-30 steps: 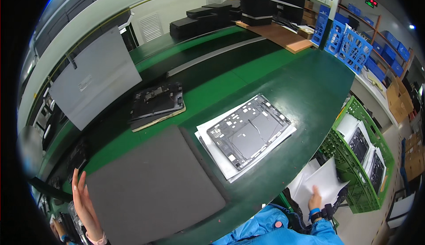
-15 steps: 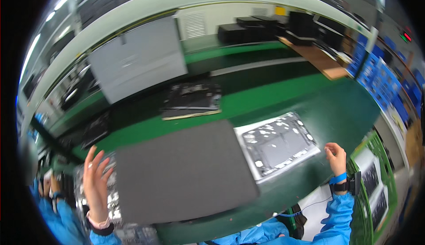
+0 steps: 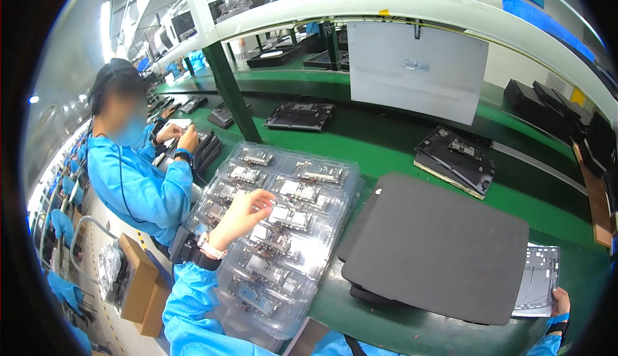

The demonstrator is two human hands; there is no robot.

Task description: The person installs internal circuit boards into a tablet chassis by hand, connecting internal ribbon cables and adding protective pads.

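My left hand point(image 3: 248, 214) hovers over a clear plastic tray point(image 3: 351, 192) on the left, with its fingers loosely bent and apart and nothing in them. In the tray's pockets lie several small circuit boards point(image 3: 290, 217). At the far right, the curled fingers of my right hand point(image 3: 561, 302) are at the near right edge of a flat dark laptop casing panel point(image 3: 539, 275), which seems pinched there. A dark grey foam sheet point(image 3: 438, 246) lies between the hands, on top of another dark layer, and hides the panel's left part.
Behind the foam, a casing with parts point(image 3: 457, 156) lies on the green bench, and another dark casing point(image 3: 300, 116) farther left. A green post point(image 3: 232, 92) rises beyond the tray. A grey board point(image 3: 415, 69) stands at the back. A co-worker point(image 3: 138, 169) works at the left.
The view has swung left, bringing the tray and co-worker fully into sight. My left hand has moved over the tray. My right hand, apart from the casing panel before, is now at its edge.
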